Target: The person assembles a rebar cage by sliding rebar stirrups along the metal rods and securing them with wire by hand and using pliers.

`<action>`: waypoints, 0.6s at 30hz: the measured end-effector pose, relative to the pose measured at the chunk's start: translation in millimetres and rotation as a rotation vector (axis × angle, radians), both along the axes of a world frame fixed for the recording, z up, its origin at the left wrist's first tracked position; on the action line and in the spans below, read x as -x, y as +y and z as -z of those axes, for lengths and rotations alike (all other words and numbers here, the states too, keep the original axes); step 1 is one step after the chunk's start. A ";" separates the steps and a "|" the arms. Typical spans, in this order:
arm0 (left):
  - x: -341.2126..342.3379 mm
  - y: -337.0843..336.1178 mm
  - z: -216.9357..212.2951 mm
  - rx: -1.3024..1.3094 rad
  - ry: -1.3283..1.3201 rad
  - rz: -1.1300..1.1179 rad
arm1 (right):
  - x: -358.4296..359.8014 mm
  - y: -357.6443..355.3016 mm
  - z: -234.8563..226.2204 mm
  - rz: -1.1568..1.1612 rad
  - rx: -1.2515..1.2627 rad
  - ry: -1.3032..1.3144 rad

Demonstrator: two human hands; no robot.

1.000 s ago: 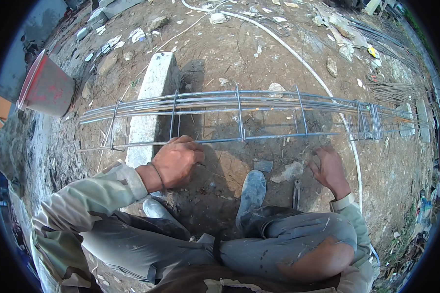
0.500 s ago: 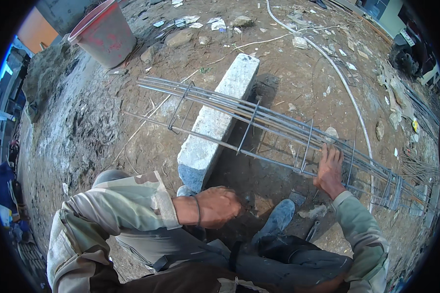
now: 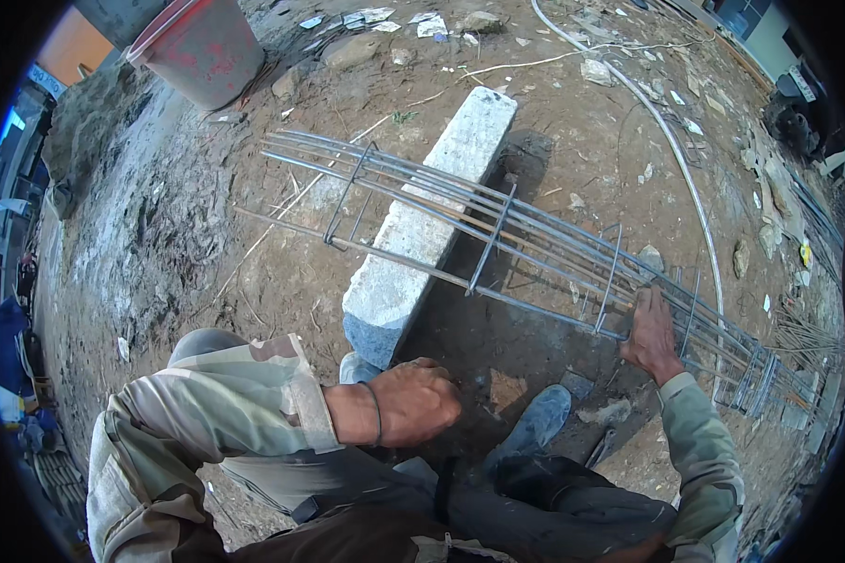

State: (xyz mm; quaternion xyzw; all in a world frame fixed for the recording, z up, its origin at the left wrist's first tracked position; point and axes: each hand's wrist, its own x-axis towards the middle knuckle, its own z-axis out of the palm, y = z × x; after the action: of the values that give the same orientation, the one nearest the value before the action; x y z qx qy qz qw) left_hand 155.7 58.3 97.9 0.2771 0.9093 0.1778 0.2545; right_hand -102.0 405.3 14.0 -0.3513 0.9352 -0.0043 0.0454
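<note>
Across the pale concrete block (image 3: pixel 474 131) on the dirt (image 3: pixel 282 281) lies the steel-bar cage (image 3: pixel 492 239), slanting down to the right; the right hand (image 3: pixel 652 333) has its fingers bent around some bars; the left hand (image 3: pixel 411 402) is curled in, apart from the cage, can't tell if it pinches anything. Step looks like steadying or shifting the cage; next move probably calls for firm hold; no legible brands, labels or writing.
</note>
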 end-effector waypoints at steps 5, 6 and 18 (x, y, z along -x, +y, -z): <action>8.2 -6.4 -1.4 -0.051 0.065 0.009 | -5.7 -3.2 0.5 0.095 -0.031 -0.096; 9.7 -7.7 -2.4 -0.046 0.068 -0.025 | -8.3 -2.5 -0.8 0.128 -0.068 -0.116; 60.9 -70.7 -5.6 -0.048 0.295 -0.386 | -56.1 74.4 2.6 0.017 0.025 -0.063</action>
State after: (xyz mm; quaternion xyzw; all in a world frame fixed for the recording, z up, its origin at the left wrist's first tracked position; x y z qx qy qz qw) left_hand 94.8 -12.4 103.5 0.1270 0.9683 0.2024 0.0735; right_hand -45.9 479.7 11.4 -0.3434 0.9361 -0.0274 0.0706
